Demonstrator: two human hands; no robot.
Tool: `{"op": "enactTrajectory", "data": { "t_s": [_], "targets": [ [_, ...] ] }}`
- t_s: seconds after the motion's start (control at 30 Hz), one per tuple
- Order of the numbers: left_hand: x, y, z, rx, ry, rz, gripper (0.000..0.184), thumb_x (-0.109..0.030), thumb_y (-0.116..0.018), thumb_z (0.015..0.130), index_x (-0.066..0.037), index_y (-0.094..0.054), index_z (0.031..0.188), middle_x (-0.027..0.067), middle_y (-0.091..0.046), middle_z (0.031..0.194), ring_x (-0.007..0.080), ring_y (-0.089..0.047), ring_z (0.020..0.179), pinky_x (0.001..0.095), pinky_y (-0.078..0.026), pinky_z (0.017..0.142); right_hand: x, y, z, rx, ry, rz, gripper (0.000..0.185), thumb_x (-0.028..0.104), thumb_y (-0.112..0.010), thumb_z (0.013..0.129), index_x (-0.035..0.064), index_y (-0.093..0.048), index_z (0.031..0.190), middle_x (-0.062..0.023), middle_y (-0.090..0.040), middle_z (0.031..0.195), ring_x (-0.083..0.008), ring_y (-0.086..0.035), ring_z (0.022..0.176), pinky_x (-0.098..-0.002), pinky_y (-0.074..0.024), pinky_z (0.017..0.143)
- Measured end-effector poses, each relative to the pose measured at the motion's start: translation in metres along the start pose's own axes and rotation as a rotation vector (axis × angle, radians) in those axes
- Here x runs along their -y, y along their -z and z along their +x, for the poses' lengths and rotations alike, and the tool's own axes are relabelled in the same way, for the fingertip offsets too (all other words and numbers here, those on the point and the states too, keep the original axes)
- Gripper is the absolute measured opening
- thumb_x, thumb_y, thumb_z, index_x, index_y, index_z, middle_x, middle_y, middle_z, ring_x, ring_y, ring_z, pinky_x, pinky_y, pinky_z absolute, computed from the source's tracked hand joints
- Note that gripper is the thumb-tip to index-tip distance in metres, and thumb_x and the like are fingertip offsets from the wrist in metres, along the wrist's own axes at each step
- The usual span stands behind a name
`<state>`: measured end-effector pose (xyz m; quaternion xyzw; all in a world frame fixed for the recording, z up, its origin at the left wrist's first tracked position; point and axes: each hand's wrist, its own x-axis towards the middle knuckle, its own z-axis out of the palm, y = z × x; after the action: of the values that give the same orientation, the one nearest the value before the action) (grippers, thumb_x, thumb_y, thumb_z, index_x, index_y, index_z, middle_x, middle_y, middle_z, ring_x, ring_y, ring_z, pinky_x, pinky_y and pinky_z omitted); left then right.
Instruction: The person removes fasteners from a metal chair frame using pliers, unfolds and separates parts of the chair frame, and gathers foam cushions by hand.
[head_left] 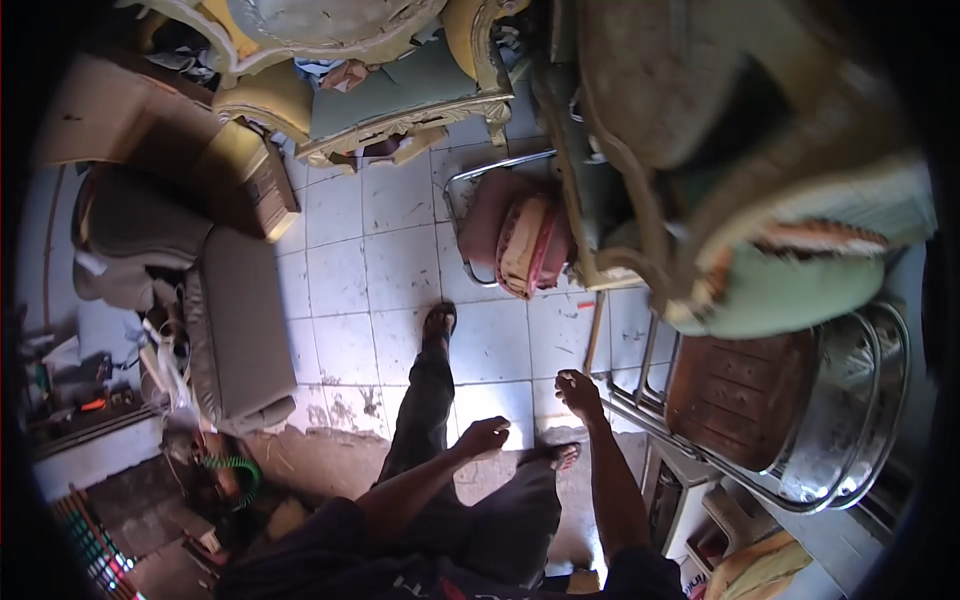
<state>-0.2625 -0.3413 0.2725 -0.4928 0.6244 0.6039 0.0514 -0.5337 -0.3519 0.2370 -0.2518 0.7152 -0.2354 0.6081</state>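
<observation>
My left hand [484, 438] hangs in front of my body above the tiled floor [410, 265]. Its fingers are loosely bent, and I see nothing held in it. Farther forward and to the right is my right hand [579, 394], its fingers curled but apart, with no held object visible. A thin wooden stick [597, 332] runs just beyond the right hand; whether they touch I cannot tell. To that hand's right are metal-framed chairs [740, 395] with a brown padded part. Ahead lies a reddish cushion [525, 245] beside a bent chrome frame [452, 200].
Carved armchairs with green upholstery [400, 95] stand at the back, another [780, 290] at the right. On the left are a brown padded seat [240, 325], a cardboard box [130, 110] and a green coiled hose [245, 480]. A broken floor edge [335, 450] crosses near my feet.
</observation>
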Motion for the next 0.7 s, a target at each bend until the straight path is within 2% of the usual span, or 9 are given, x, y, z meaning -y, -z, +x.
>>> {"op": "enactTrajectory", "data": {
  "t_s": [0.13, 0.2, 0.27, 0.4, 0.47, 0.53, 0.57, 0.63, 0.7],
  "targets": [
    [0.017, 0.096, 0.105, 0.221, 0.087, 0.025, 0.035, -0.032, -0.058, 0.094, -0.011, -0.063, 0.121, 0.015, -0.07, 0.108, 0.0303, -0.068, 0.098, 0.0382, -0.053, 0.086, 0.032, -0.061, 0.164, -0.019, -0.202, 0.021, 0.054, 0.034, -0.067, 0.091, 0.0034, -0.052, 0.133, -0.0103, -0.067, 0.103, -0.0209, -0.066, 0.092, -0.0358, -0.055, 0.078],
    [0.088, 0.13, 0.187, 0.161, 0.057, 0.023, 0.03, -0.034, -0.057, 0.094, -0.013, -0.064, 0.114, 0.015, -0.07, 0.109, 0.0313, -0.067, 0.101, 0.0398, -0.053, 0.085, 0.026, -0.089, 0.245, -0.362, -0.047, -0.226, 0.073, 0.038, -0.073, 0.086, 0.0047, -0.041, 0.143, -0.0146, -0.061, 0.121, -0.0272, -0.06, 0.11, -0.0394, -0.0493, 0.094],
    [0.104, 0.195, 0.259, 0.019, 0.125, 0.244, 0.03, -0.034, -0.048, 0.096, -0.014, -0.064, 0.112, 0.0173, -0.07, 0.106, 0.0371, -0.068, 0.096, 0.0434, -0.054, 0.086, 0.023, -0.095, 0.313, -0.441, -0.023, -0.15, 0.094, 0.042, -0.08, 0.079, 0.0031, -0.031, 0.149, -0.0212, -0.049, 0.141, -0.034, -0.048, 0.13, -0.0412, -0.0376, 0.109],
    [0.162, 0.271, 0.393, -0.423, 0.191, 0.055, 0.051, -0.032, -0.058, 0.09, 0.003, -0.053, 0.128, 0.0283, -0.063, 0.119, 0.0441, -0.06, 0.112, 0.0475, -0.048, 0.096, 0.01, -0.109, 0.409, -0.735, 0.009, -0.078, 0.119, 0.045, -0.086, 0.069, -0.0029, -0.017, 0.153, -0.0256, -0.032, 0.154, -0.0331, -0.031, 0.144, -0.0415, -0.0285, 0.116],
    [0.179, 0.275, 0.438, -0.396, 0.318, -0.12, 0.063, -0.04, -0.063, 0.091, 0.005, -0.047, 0.133, 0.0271, -0.062, 0.122, 0.0407, -0.061, 0.113, 0.0445, -0.048, 0.096, 0.014, -0.105, 0.418, -0.699, -0.141, -0.101, 0.09, 0.036, -0.081, 0.076, -0.0023, -0.037, 0.145, -0.0204, -0.061, 0.125, -0.0295, -0.059, 0.115, -0.0393, -0.0469, 0.096],
    [0.154, 0.281, 0.444, -0.263, 0.432, -0.524, 0.073, -0.047, -0.066, 0.09, 0.004, -0.043, 0.136, 0.0238, -0.062, 0.124, 0.0341, -0.061, 0.113, 0.0412, -0.048, 0.096, 0.05, -0.111, 0.389, -0.282, -0.188, 0.122, 0.048, 0.035, -0.073, 0.083, 0.0017, -0.063, 0.116, -0.017, -0.071, 0.095, -0.0329, -0.067, 0.089, -0.0394, -0.0513, 0.082],
    [0.192, 0.268, 0.472, -0.123, 0.407, -0.575, 0.076, -0.046, -0.069, 0.089, 0.003, -0.041, 0.138, 0.0201, -0.062, 0.124, 0.0283, -0.061, 0.111, 0.0419, -0.048, 0.095, 0.05, -0.126, 0.375, -0.286, 0.008, 0.116, 0.029, 0.029, -0.068, 0.088, 0.0028, -0.069, 0.1, -0.0106, -0.069, 0.082, -0.0223, -0.065, 0.078, -0.0343, -0.0506, 0.073],
    [0.175, 0.272, 0.459, -0.145, 0.427, -0.656, 0.075, -0.045, -0.07, 0.088, 0.003, -0.042, 0.138, 0.0186, -0.062, 0.122, 0.0283, -0.061, 0.11, 0.0434, -0.048, 0.094, 0.087, -0.153, 0.328, -0.419, 0.121, -0.407, 0.027, 0.026, -0.07, 0.087, 0.0078, -0.071, 0.107, -0.011, -0.068, 0.083, -0.0199, -0.066, 0.078, -0.0357, -0.0512, 0.07],
    [0.164, 0.266, 0.441, -0.143, 0.414, -0.755, 0.06, -0.044, -0.072, 0.088, -0.002, -0.052, 0.127, 0.0104, -0.064, 0.11, 0.0245, -0.061, 0.1, 0.0447, -0.048, 0.09, 0.097, -0.172, 0.288, -0.504, 0.143, -0.311, 0.023, 0.026, -0.071, 0.087, 0.0056, -0.073, 0.098, -0.0098, -0.066, 0.08, -0.0166, -0.066, 0.074, -0.0333, -0.0514, 0.067]
  ]
}}
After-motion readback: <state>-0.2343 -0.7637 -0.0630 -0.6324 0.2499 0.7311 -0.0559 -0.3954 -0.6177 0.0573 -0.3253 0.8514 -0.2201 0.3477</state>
